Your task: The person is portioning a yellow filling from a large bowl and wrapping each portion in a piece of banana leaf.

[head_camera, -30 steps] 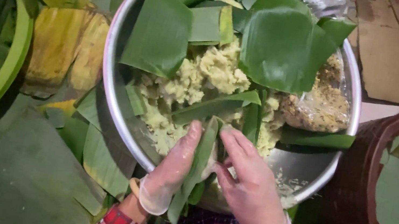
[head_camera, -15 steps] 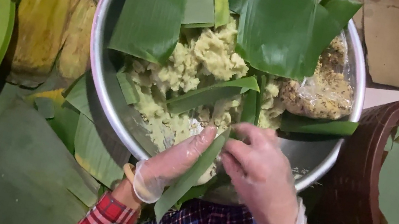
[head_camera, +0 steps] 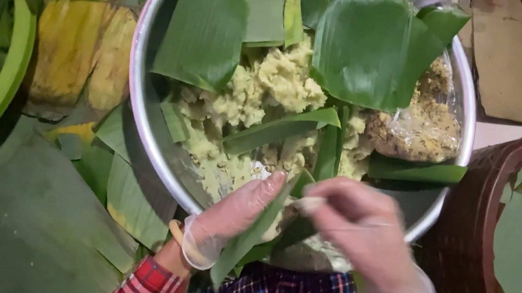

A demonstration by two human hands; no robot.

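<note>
Leaf strip (head_camera: 252, 238) between gloved hands (head_camera: 303, 229)

A home-style food-preparation spot: a wide round metal bowl (head_camera: 140, 104) of pale yellow mash (head_camera: 271, 91), broad green leaves (head_camera: 31, 235) spread underneath, flattened brown cardboard (head_camera: 505, 61) beside.

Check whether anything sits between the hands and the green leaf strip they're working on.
Nothing visible does. The left hand and right hand both touch the leaf strip directly, at the metal bowl's near rim.
</note>
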